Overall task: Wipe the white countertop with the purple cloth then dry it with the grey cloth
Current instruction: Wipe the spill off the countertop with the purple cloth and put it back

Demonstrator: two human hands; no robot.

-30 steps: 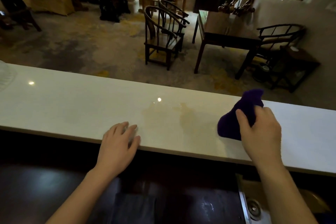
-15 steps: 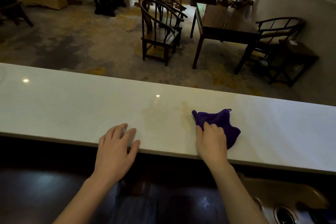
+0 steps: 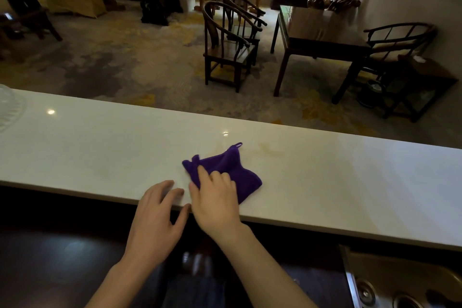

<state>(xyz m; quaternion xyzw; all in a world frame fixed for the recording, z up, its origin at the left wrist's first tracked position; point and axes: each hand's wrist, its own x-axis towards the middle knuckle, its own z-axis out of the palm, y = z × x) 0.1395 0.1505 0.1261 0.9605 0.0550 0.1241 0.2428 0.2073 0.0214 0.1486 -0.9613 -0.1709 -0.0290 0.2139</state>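
The purple cloth (image 3: pixel 233 172) lies spread on the white countertop (image 3: pixel 350 182), near its front edge. My right hand (image 3: pixel 216 200) presses flat on the cloth's near left part, fingers on top of it. My left hand (image 3: pixel 156 217) rests open on the counter's front edge, just left of the right hand, almost touching it. A faint yellowish stain (image 3: pixel 268 149) shows on the counter right of the cloth's far corner. No grey cloth can be made out with certainty.
A clear domed object (image 3: pixel 10 110) sits at the counter's far left. Below the counter is a dark lower surface (image 3: pixel 62 257) with a metal sink (image 3: pixel 405 282) at the bottom right. Beyond the counter stand wooden chairs (image 3: pixel 230 47) and a dark table (image 3: pixel 317 32).
My right hand brought the purple cloth down onto the counter and slid it left across the stained patch, ending close to my left hand. The left hand stayed on the front edge.
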